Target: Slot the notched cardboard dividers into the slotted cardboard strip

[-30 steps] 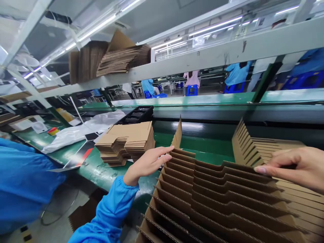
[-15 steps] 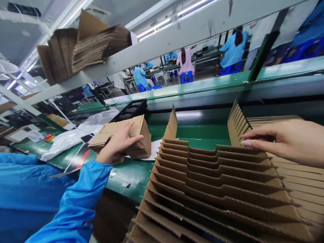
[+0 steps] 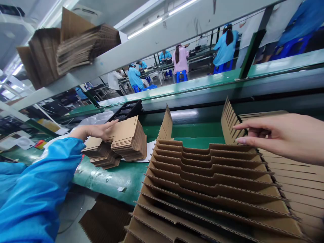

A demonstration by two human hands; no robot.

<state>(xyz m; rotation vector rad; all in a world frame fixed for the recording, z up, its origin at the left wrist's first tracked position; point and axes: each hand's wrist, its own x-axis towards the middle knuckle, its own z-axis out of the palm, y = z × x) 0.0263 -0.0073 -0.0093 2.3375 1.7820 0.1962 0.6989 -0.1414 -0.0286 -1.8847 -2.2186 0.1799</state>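
Note:
My left hand rests on the far left part of a stack of notched cardboard pieces, fingers spread and nothing gripped. At the right, my right hand has its thumb and forefinger apart at the slotted upright cardboard strip; its other fingers are curled. Between and below the hands stands a cardboard divider grid, with several cross pieces set in its two side strips. The grid's far end has bare slots. Flat slotted cardboard strips lie under and beside my right hand.
A black tray and clear plastic lie behind the stack. Brown cardboard is piled on the overhead shelf. More cardboard sits below the green bench. People in blue and pink work in the background.
My left hand has moved left across the stack, uncovering its notched middle. My right hand stays by the slotted strip. The view has shifted slightly.

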